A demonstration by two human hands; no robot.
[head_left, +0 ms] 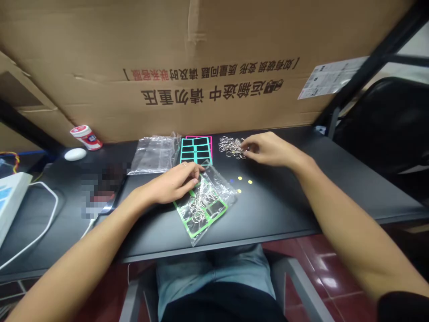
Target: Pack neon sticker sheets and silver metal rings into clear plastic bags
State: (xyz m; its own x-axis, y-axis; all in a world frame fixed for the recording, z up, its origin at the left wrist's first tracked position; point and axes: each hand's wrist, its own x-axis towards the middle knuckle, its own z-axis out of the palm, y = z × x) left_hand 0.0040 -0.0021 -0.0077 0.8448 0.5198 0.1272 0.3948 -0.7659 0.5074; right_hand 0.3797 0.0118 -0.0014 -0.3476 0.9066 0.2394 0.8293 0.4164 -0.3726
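My left hand (179, 181) is closed at the upper edge of a clear plastic bag (219, 181), with thumb and fingers pinching near its mouth. Inside the bag lie a green-framed grid card (191, 233) and several silvery metal rings (199, 203). Over at the back right, my right hand (268, 150) has its thumb and fingertips drawn together on a loose pile of metal rings (229, 145). Small yellow discs (250, 182) and a blue one (231, 180) lie on the black table (275, 210) between the hands and the front edge.
Behind the left hand are a turquoise grid card (195, 151) overlapping a pink one (211, 142), and a stack of clear bags (152, 154). Farther left sit a red-and-white tub (86, 137), a white oval object (75, 154) and a cabled phone (115, 190). Cardboard (214, 116) walls the back.
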